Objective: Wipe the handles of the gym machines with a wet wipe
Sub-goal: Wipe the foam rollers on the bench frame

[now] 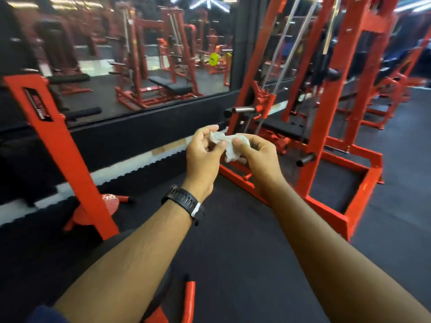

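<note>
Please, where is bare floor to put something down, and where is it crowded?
Free: the black floor between the red post at left and the red machine base at right. Crowded: past that base, around the bench and peg.

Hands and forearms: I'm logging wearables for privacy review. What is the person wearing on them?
The left hand and right hand are ungloved, forearms unsleeved. The left wrist carries a black perforated watch strap with a small white patch.

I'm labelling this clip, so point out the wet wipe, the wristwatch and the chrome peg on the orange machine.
wet wipe [229,153], head view, on its crumpled white middle.
wristwatch [184,201], head view, on the black strap.
chrome peg [243,110], head view, on its shiny shaft.
</note>
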The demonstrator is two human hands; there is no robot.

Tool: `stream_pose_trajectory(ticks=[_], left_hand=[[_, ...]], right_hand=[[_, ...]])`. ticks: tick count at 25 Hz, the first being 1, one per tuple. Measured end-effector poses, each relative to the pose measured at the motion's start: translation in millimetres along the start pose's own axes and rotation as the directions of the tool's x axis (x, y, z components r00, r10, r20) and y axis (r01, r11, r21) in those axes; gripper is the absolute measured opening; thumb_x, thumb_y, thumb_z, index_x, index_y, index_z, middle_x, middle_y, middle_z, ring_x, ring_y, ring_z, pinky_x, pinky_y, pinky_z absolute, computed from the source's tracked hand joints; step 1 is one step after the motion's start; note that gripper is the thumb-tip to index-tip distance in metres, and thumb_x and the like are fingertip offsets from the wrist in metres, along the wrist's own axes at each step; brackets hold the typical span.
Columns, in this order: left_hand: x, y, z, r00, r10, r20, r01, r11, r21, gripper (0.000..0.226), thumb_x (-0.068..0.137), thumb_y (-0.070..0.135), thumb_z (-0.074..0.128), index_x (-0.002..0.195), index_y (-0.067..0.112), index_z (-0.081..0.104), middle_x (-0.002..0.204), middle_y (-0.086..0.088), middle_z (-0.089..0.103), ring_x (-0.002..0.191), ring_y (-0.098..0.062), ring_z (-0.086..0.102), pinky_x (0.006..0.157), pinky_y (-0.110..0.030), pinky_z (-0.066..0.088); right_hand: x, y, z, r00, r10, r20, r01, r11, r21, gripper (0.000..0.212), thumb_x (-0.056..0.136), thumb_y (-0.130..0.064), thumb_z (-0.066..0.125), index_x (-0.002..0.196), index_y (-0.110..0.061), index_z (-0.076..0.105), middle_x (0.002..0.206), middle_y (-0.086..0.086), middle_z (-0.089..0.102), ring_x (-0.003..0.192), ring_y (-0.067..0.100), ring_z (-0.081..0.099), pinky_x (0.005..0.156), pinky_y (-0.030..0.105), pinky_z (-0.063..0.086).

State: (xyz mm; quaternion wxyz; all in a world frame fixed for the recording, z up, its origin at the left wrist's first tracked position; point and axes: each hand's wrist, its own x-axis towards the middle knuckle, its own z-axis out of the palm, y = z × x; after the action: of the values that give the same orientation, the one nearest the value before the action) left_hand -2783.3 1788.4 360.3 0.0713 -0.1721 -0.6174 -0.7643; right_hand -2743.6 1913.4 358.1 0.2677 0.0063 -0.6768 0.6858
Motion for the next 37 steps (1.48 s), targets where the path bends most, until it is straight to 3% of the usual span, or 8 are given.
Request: stream_pose_trajectory(ticks=[6,11,20,26,29,33,35,37], left_hand=[[64,-37,14,0.949,0.061,-0.309,-0.043,0.997,0.067,0.035,0.087,0.005,0.074,0.116,0.02,0.06,0.1,0.001,0.074,0.093,-0.015,0.072,0.082,-0.035,0.06],[128,-57,-12,0.858,0.157,-0.49,-0.061,0.977,0.207,0.019,0.089,0.005,0.072,0.104,0.015,0.07,0.101,-0.002,0.076,0.096,-0.018,0.073,0.082,-0.036,0.059],[269,-111,-141,0.665,0.234,-0.709,-0.033,0.958,0.285,0.022,0.091,0.004,0.069,0.111,0.012,0.065,0.095,-0.006,0.075,0.078,-0.008,0.068,0.072,-0.024,0.052],[353,-107,-240,0.579,0.324,-0.748,0.04,0.905,0.423,0.028,0.092,0.008,0.069,0.118,0.015,0.063,0.109,-0.003,0.072,0.097,-0.008,0.069,0.081,-0.018,0.052],[381,-115,-285,0.512,0.356,-0.781,0.133,0.866,0.482,0.032,0.093,0.012,0.069,0.124,0.015,0.062,0.116,0.001,0.069,0.102,0.001,0.065,0.086,-0.013,0.05],[417,-128,-336,0.435,0.442,-0.785,0.223,0.791,0.569,0.033,0.092,0.014,0.07,0.124,0.019,0.063,0.115,0.006,0.067,0.103,0.004,0.063,0.09,-0.011,0.047],[434,-137,-361,0.398,0.48,-0.782,0.304,0.735,0.606,0.034,0.093,0.016,0.07,0.126,0.018,0.063,0.118,0.008,0.066,0.109,0.0,0.061,0.093,-0.011,0.047],[450,-145,-387,0.367,0.509,-0.778,0.407,0.665,0.627,0.037,0.094,0.02,0.069,0.131,0.02,0.062,0.125,0.008,0.065,0.117,-0.002,0.058,0.1,-0.018,0.046]], right_hand=[[105,40,13,0.973,0.016,0.232,-0.034,0.997,0.074,0.017,0.096,-0.014,0.066,0.111,-0.006,0.065,0.098,0.011,0.073,0.086,0.019,0.072,0.072,0.029,0.058],[175,70,54,0.855,0.065,0.515,-0.131,0.987,0.093,0.02,0.095,-0.014,0.067,0.115,-0.016,0.068,0.107,0.005,0.073,0.099,0.019,0.071,0.08,0.03,0.059],[307,152,234,0.688,0.084,0.72,-0.262,0.955,0.139,0.015,0.089,0.001,0.066,0.102,-0.006,0.069,0.091,0.01,0.071,0.083,0.019,0.071,0.076,0.03,0.058],[386,175,368,0.644,-0.044,0.764,-0.13,0.977,0.166,0.009,0.079,-0.011,0.073,0.083,-0.018,0.07,0.089,0.012,0.073,0.09,0.034,0.071,0.084,0.05,0.06],[412,194,425,0.641,-0.099,0.761,-0.027,0.988,0.151,0.014,0.078,-0.015,0.072,0.077,-0.028,0.068,0.085,-0.003,0.073,0.084,0.017,0.07,0.083,0.043,0.058],[443,224,500,0.604,-0.213,0.768,0.125,0.977,0.172,0.015,0.087,-0.012,0.068,0.098,-0.021,0.071,0.094,-0.013,0.071,0.086,0.002,0.065,0.083,0.025,0.054],[458,242,536,0.521,-0.306,0.797,0.265,0.945,0.19,0.025,0.091,-0.012,0.064,0.114,-0.019,0.072,0.109,-0.012,0.071,0.098,-0.001,0.063,0.09,0.014,0.048],[471,258,569,0.409,-0.422,0.809,0.439,0.868,0.231,0.03,0.092,-0.008,0.061,0.119,-0.016,0.072,0.12,-0.002,0.071,0.112,0.01,0.064,0.1,0.019,0.046]])
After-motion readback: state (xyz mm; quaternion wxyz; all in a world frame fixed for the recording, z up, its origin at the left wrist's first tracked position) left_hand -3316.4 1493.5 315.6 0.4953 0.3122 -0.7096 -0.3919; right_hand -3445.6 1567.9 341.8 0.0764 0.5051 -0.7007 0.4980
